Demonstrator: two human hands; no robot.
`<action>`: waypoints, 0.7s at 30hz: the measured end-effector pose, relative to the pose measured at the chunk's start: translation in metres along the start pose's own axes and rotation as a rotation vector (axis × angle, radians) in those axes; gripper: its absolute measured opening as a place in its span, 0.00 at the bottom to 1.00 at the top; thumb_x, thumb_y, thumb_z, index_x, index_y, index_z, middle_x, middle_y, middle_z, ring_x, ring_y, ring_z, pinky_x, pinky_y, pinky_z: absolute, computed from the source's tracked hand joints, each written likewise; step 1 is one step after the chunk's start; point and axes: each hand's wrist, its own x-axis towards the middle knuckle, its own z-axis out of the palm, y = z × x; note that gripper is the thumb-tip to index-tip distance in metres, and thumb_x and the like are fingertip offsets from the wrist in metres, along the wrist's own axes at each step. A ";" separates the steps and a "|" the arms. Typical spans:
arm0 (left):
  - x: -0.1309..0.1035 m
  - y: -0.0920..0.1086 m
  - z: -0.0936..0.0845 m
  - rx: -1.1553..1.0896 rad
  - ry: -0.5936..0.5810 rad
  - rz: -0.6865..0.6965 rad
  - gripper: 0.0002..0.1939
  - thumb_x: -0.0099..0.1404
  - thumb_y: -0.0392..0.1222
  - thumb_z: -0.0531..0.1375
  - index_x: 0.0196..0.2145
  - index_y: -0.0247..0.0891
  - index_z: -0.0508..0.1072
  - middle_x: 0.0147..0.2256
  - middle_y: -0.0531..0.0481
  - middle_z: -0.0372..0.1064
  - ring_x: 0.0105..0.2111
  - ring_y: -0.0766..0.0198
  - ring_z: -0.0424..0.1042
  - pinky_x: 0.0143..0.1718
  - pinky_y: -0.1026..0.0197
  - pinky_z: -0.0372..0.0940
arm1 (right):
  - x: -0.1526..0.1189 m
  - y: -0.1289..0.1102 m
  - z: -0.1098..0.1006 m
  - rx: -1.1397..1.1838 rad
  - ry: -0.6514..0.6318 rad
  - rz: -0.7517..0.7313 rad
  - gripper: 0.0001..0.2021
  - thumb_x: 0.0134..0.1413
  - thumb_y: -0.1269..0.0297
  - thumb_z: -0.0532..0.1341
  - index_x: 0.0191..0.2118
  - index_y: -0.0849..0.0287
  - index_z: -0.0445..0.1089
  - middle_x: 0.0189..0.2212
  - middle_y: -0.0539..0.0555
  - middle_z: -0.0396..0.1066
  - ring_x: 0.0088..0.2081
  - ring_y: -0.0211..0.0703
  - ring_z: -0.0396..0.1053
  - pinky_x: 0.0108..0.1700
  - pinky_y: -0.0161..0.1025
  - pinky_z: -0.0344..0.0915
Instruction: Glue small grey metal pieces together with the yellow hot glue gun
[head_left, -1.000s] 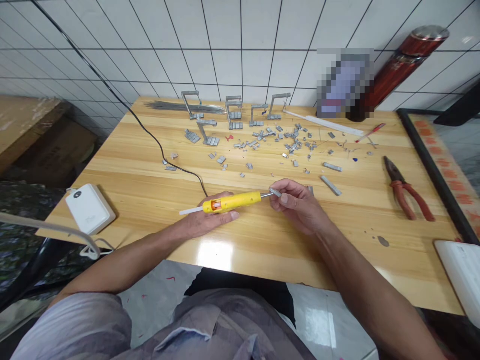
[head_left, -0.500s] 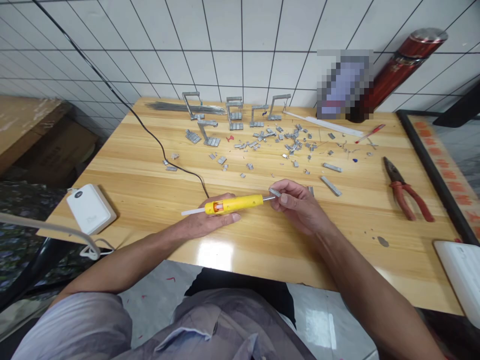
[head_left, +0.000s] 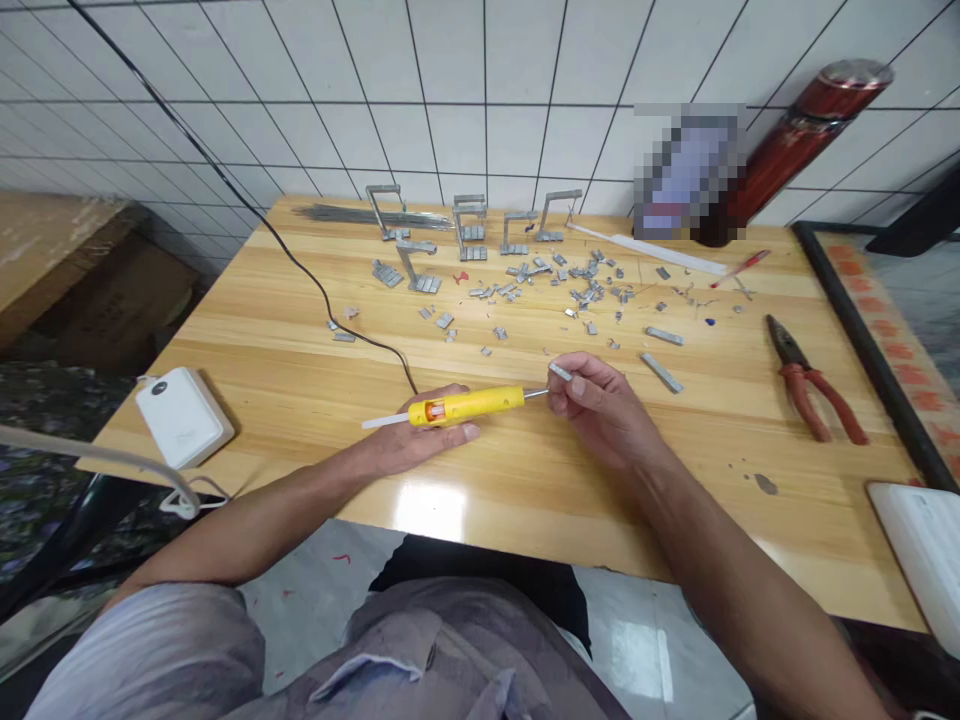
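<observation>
My left hand [head_left: 420, 445] is wrapped round a yellow glue gun [head_left: 480, 402] with a white glue stick [head_left: 385, 421] poking out of its back end. The metal tip of the gun points right, at the fingers of my right hand [head_left: 600, 405]. Between thumb and fingers, my right hand pinches a small grey metal strip [head_left: 559, 371]. The tip looks close to the strip; whether they touch I cannot tell. Beyond my hands stand several small grey frames on flat bases, one of them a bent-arm frame [head_left: 416, 268]. Loose grey pieces [head_left: 589, 290] lie scattered beside them.
Two longer grey strips [head_left: 662, 372] lie right of centre. Red-handled pliers [head_left: 802, 380] rest farther right. A black cable [head_left: 307, 272] crosses the table's left side, near a white power bank [head_left: 184, 418]. A red flask [head_left: 802, 140] stands at the tiled wall [head_left: 517, 60].
My right hand has shifted slightly right and away from me, turning the grey strip so that more of it shows. The glue gun has barely moved.
</observation>
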 end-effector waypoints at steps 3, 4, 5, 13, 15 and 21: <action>0.000 -0.003 0.001 -0.042 0.087 -0.016 0.21 0.68 0.61 0.73 0.40 0.41 0.77 0.35 0.50 0.73 0.35 0.59 0.72 0.38 0.57 0.69 | 0.001 -0.001 -0.002 -0.002 0.054 -0.026 0.22 0.41 0.45 0.87 0.39 0.48 0.87 0.25 0.46 0.72 0.28 0.36 0.64 0.32 0.36 0.60; 0.001 -0.004 0.001 -0.063 0.131 -0.028 0.22 0.66 0.62 0.74 0.41 0.41 0.78 0.36 0.49 0.75 0.38 0.57 0.74 0.40 0.56 0.71 | 0.002 -0.001 -0.002 -0.004 0.065 -0.033 0.22 0.41 0.45 0.88 0.39 0.48 0.87 0.25 0.46 0.72 0.27 0.36 0.64 0.32 0.36 0.61; 0.002 -0.005 -0.001 -0.085 0.187 -0.040 0.23 0.65 0.62 0.74 0.43 0.42 0.80 0.38 0.47 0.78 0.40 0.55 0.76 0.43 0.55 0.73 | 0.002 -0.002 -0.003 -0.007 0.073 -0.039 0.22 0.40 0.46 0.88 0.39 0.48 0.87 0.26 0.46 0.72 0.27 0.36 0.64 0.32 0.36 0.61; -0.002 0.028 -0.069 -0.144 0.542 0.045 0.22 0.65 0.59 0.73 0.43 0.38 0.80 0.29 0.54 0.69 0.26 0.66 0.65 0.31 0.60 0.63 | 0.006 0.000 -0.007 -0.041 0.102 -0.050 0.22 0.37 0.47 0.89 0.38 0.46 0.88 0.28 0.47 0.75 0.29 0.36 0.65 0.34 0.36 0.63; -0.014 0.035 -0.096 -0.129 0.587 0.000 0.18 0.66 0.55 0.73 0.40 0.37 0.78 0.28 0.54 0.66 0.24 0.67 0.64 0.30 0.60 0.62 | 0.006 0.002 -0.006 -0.046 0.103 -0.049 0.23 0.36 0.47 0.89 0.38 0.47 0.88 0.27 0.47 0.74 0.29 0.36 0.65 0.34 0.35 0.63; -0.041 0.024 -0.153 -0.035 0.715 -0.251 0.10 0.70 0.45 0.68 0.35 0.37 0.76 0.26 0.52 0.68 0.22 0.67 0.64 0.26 0.61 0.60 | 0.006 0.004 -0.006 -0.072 0.071 -0.041 0.23 0.35 0.47 0.89 0.37 0.48 0.88 0.25 0.47 0.73 0.29 0.36 0.65 0.34 0.35 0.63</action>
